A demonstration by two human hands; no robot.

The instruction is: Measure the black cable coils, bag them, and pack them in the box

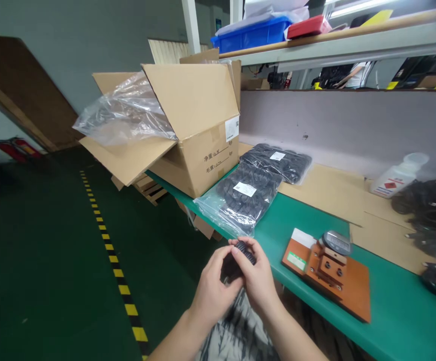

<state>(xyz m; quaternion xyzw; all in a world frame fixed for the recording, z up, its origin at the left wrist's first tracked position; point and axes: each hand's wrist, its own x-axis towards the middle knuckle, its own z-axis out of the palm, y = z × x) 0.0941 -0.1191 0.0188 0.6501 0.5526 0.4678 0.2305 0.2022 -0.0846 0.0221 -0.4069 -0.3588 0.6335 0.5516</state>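
Both of my hands meet just in front of the table's near edge, around a small black ribbed part [246, 251]. My left hand [213, 286] curls round its left side, thumb and fingers closed on it. Opposite, my right hand [258, 276] grips it with the thumb across the front. My fingers hide much of the part, so its exact kind is unclear. Just beyond my fingertips lies a clear plastic bag [236, 200] of black parts with a white label. Behind it rests a second such bag [278, 161].
An open cardboard box [212, 155], plastic liner spilling out, stands at the left end of the green table [300, 208]. A digital dial gauge [336, 243] sits on an orange base [353, 291] to the right. Farther right are a white bottle [396, 176] and black cables [434, 210].
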